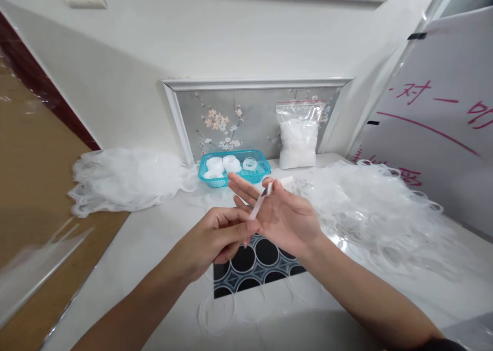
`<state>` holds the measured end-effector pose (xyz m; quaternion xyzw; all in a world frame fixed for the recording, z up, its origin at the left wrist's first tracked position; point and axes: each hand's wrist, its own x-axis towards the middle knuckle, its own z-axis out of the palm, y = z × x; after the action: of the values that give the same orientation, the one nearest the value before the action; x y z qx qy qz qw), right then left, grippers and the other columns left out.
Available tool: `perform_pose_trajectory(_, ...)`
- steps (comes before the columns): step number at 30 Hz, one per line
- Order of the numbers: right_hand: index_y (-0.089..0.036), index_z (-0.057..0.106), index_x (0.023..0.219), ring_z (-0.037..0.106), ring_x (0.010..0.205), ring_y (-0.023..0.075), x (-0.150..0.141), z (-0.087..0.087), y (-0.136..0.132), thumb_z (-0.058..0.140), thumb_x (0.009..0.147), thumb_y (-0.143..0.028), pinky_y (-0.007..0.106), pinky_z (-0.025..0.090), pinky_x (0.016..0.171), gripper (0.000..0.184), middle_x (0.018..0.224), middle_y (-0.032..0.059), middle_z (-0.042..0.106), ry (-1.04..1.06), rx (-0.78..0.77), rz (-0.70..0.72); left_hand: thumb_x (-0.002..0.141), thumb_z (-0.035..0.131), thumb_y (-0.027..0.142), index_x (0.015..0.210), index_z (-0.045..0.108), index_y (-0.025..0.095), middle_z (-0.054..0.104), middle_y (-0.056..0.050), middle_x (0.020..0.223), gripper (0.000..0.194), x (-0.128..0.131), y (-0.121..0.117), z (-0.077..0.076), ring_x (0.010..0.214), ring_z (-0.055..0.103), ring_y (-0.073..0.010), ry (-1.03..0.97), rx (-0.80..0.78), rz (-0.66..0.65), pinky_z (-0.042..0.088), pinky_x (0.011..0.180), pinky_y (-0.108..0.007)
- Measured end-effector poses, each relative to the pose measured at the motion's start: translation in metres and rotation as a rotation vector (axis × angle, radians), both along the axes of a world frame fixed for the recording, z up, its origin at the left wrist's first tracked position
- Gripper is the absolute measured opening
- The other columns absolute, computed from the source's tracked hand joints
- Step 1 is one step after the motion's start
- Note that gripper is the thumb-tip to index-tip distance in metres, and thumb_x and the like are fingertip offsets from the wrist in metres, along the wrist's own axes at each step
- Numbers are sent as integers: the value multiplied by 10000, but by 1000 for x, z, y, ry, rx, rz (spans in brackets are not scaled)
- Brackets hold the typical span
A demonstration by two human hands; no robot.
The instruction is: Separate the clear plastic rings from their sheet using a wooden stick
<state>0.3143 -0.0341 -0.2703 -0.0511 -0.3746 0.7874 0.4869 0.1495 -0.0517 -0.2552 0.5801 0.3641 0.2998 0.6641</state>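
A narrow white strip (261,202) slants between my hands over the table; I cannot tell whether it is a flat band or a ring seen edge-on. My left hand (225,235) is closed, with thumb and index finger pinching the strip's lower end. My right hand (288,220) is turned palm up, its thumb and a fingertip at the strip's upper end while other fingers stretch out to the left. Beneath both hands lies a dark sheet patterned with circles (265,252), partly covered by them. Thin clear rings (216,312) lie in front of it.
Behind my hands stands a blue plastic basket (204,174) with several white ring-shaped pieces. A zip bag of white material (298,143) leans at the wall. Piles of translucent rings lie left (131,179) and right (370,207). A whiteboard with red writing (439,120) borders the right.
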Motion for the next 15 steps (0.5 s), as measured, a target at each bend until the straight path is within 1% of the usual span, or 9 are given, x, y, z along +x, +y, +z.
perform_pose_trajectory(3, -296, 649, 818, 476, 1284, 156, 7, 8, -1, 618, 850, -448, 355, 390, 1084, 158, 1303, -44, 586, -11, 29, -18, 856, 612, 474, 808, 700, 174, 647, 6, 717, 316, -3, -1, 2, 321, 399, -2, 50, 47, 36, 180, 309, -142)
perform_pose_trajectory(6, -305, 643, 837, 420, 1342, 176, 13, 14, -5, 595, 842, -519, 396, 331, 1129, 219, 1343, -40, 559, -68, 108, -47, 862, 594, 486, 826, 720, 196, 696, -23, 774, 318, -7, -2, 4, 319, 446, -21, 87, 116, 43, 200, 305, -153)
perform_pose_trajectory(8, -318, 649, 861, 396, 1361, 186, 16, 18, -9, 561, 837, -585, 410, 324, 1133, 282, 1377, -50, 530, -121, 176, -43, 854, 604, 487, 831, 732, 204, 705, -36, 758, 311, -9, -3, 7, 324, 457, -33, 116, 169, 41, 218, 313, -161)
perform_pose_trajectory(10, -324, 656, 878, 388, 1365, 194, 19, 21, -12, 504, 828, -674, 422, 333, 1125, 385, 1401, -56, 503, -190, 223, -61, 839, 621, 488, 811, 740, 202, 699, -44, 704, 311, -10, -5, 9, 330, 459, -46, 170, 211, 38, 233, 322, -169)
perform_pose_trajectory(13, -320, 661, 868, 392, 1359, 201, 22, 26, -18, 417, 805, -776, 446, 338, 1112, 522, 1409, -55, 487, -293, 247, -110, 823, 638, 486, 781, 744, 201, 667, -37, 619, 308, -10, -9, 12, 346, 451, -59, 230, 253, 49, 266, 343, -179)
perform_pose_trajectory(15, -320, 661, 861, 393, 1358, 201, 23, 27, -20, 408, 800, -787, 457, 337, 1108, 535, 1403, -57, 492, -305, 255, -118, 824, 632, 489, 775, 744, 204, 643, -26, 592, 310, -10, -12, 13, 355, 448, -63, 240, 273, 51, 291, 359, -185)
